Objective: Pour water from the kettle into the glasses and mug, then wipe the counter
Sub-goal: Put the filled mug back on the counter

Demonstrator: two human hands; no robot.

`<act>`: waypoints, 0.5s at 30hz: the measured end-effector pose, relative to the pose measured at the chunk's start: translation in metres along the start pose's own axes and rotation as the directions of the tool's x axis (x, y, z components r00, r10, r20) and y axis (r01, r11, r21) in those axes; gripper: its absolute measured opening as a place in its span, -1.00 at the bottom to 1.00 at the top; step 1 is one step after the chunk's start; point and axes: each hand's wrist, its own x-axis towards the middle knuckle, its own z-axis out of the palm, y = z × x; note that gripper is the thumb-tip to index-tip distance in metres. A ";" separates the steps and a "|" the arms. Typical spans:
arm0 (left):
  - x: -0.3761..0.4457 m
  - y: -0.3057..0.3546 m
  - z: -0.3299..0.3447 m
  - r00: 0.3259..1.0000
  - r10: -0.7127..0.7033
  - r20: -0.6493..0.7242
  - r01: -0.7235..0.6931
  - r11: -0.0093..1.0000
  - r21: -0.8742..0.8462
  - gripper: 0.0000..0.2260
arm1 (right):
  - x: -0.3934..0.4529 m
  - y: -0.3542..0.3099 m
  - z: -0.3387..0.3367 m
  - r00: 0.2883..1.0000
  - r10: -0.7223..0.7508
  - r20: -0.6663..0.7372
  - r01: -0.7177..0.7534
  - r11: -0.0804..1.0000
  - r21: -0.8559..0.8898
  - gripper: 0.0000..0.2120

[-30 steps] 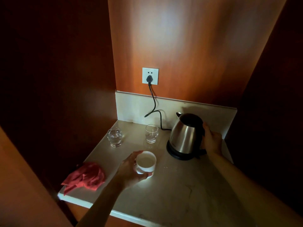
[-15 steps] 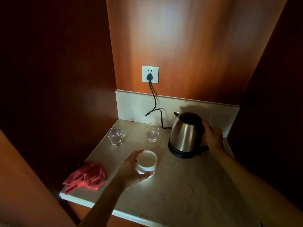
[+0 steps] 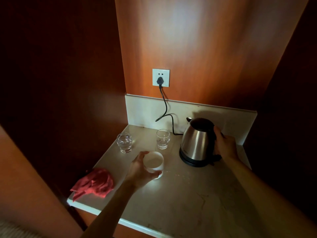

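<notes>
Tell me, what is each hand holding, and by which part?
The left hand grips the mug round its side wall. The right hand grips the kettle by its handle at the back.

No legible text; small mark low on kettle (image 3: 197,143) body too blurred to read.

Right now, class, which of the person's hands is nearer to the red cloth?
Left. The left hand grips the white mug, just right of the red cloth. The right hand holds the kettle handle, far across the counter.
</notes>
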 end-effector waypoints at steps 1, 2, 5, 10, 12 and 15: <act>0.007 0.002 -0.001 1.000 -0.019 -0.021 0.019 1.000 0.003 -0.17 | -0.001 0.000 0.000 1.000 -0.001 0.005 0.001 1.000 -0.005 -0.45; 0.015 0.005 -0.003 0.998 -0.035 -0.044 0.035 0.999 0.008 -0.16 | -0.001 0.001 0.000 1.000 -0.004 0.008 0.004 1.000 -0.005 -0.45; 0.042 0.013 -0.010 0.994 -0.052 -0.095 0.056 0.997 0.049 -0.15 | 0.000 0.004 0.000 1.000 -0.003 0.026 0.003 1.000 -0.004 -0.43; 0.082 0.015 -0.018 0.990 -0.108 -0.091 0.116 0.990 0.084 -0.15 | 0.006 0.006 0.002 0.998 0.032 0.047 -0.031 0.999 -0.036 -0.35; 0.094 0.013 -0.018 0.988 -0.129 -0.089 0.138 0.986 0.098 -0.15 | 0.007 0.007 0.003 0.999 0.025 0.040 -0.024 0.999 -0.039 -0.37; 0.102 0.012 -0.012 0.983 -0.161 -0.084 0.168 0.981 0.093 -0.16 | 0.007 0.008 0.003 0.999 0.015 0.037 -0.014 1.000 -0.027 -0.36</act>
